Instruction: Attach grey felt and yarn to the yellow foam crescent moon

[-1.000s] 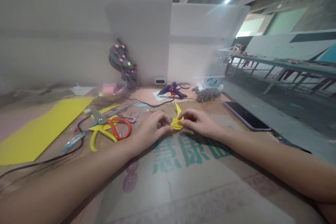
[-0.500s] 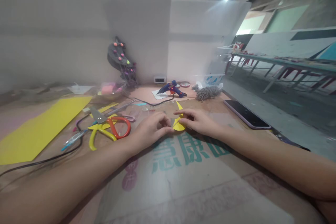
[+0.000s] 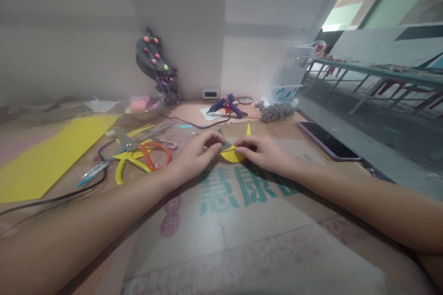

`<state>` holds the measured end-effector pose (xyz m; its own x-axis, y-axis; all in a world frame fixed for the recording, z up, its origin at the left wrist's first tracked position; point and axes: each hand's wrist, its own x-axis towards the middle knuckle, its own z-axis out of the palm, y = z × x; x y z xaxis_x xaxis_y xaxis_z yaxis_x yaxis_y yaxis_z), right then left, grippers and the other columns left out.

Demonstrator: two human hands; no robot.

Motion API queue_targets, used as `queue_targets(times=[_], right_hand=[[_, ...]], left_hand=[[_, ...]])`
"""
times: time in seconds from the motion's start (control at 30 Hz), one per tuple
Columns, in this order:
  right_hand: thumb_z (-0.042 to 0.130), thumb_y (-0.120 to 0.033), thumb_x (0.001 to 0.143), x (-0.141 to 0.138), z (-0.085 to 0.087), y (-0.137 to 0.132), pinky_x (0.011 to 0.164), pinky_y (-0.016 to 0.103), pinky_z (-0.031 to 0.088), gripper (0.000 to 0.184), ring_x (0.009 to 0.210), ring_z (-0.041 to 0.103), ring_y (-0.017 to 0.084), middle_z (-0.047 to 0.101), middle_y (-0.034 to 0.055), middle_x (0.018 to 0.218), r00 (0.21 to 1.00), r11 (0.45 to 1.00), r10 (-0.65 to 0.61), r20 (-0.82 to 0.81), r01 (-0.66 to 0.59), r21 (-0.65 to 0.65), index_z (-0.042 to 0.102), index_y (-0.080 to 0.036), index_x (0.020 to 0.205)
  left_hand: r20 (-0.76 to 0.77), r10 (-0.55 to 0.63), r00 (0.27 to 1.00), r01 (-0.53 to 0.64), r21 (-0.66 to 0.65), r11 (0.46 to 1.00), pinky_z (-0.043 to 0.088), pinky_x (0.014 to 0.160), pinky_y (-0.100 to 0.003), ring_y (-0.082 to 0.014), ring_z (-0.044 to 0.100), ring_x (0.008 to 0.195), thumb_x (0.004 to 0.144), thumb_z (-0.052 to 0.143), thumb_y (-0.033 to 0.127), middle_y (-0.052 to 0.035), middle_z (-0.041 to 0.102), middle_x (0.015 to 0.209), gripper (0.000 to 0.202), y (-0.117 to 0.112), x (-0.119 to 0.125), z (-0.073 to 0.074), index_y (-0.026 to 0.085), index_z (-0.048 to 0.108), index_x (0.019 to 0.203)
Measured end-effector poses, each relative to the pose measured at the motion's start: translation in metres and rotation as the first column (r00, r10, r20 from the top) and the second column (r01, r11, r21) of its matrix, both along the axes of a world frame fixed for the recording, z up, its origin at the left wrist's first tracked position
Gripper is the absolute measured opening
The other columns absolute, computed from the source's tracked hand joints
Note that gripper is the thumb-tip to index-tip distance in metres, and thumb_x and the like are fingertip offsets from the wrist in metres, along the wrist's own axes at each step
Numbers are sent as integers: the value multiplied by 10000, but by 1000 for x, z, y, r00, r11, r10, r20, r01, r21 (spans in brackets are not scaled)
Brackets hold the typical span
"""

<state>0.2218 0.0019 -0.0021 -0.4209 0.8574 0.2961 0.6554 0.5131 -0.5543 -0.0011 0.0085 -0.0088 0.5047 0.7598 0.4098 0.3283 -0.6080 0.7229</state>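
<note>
1. The glue gun (image 3: 226, 107) lies on the table, its nozzle over a white card (image 3: 209, 115).
2. Nearer the person than the glue gun, and roughly in line with it, is a curved piece of yellow paper (image 3: 232, 155), held between two hands.
3. The left hand (image 3: 206, 148) pinches the paper's left end between thumb and fingers.
4. The right hand (image 3: 263, 151) pinches its right part; a pointed yellow tip shows beyond the knuckles. The hands stand slightly apart.
5. Left of the glue gun and nearer the person lie scissors (image 3: 130, 145), then a yellow sheet (image 3: 58, 156) farther left.
6. Right of the glue gun sits grey yarn (image 3: 277, 113); a phone (image 3: 328, 142) lies farther right and nearer.
</note>
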Motion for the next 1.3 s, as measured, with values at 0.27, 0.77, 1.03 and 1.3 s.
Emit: queue_targets(times=[0.27, 0.77, 1.03, 1.3], right_hand=[[536, -296, 875, 0, 4, -1, 627, 249, 429, 221, 695, 609, 150, 717, 25, 800, 999, 999, -47, 8, 47, -25, 720, -176, 892], [531, -310, 886, -3, 5, -5, 649, 262, 436, 235, 724, 624, 167, 734, 40, 840, 998, 995, -68, 2, 68, 78, 729, -184, 906], [527, -310, 890, -7, 5, -7, 627, 256, 434, 235, 683, 620, 154, 732, 24, 797, 999, 997, -43, -7, 43, 57, 732, -195, 882], [551, -312, 887, -2, 3, -3, 648, 262, 439, 221, 713, 635, 160, 741, 24, 820, 997, 993, -77, 3, 76, 94, 744, -204, 881]], left_hand=[[-100, -2, 995, 7, 56, 998, 484, 799, -304, -163, 588, 872, 838, 624, 295, -37, 614, 1012, 287, -2, 0, 2, 188, 547, 1092], [54, -77, 996, 84, -151, 985, 489, 685, -274, -139, 590, 766, 852, 589, 255, -11, 576, 885, 314, 0, 3, -6, 202, 468, 1137], [51, -27, 998, 34, -141, 989, 473, 659, -262, -135, 583, 745, 855, 578, 237, -7, 587, 857, 322, 1, 3, -4, 197, 479, 1159], [8, -40, 999, 41, -128, 991, 467, 654, -256, -122, 565, 709, 850, 580, 223, 4, 570, 830, 324, -2, 4, 0, 187, 498, 1161]])
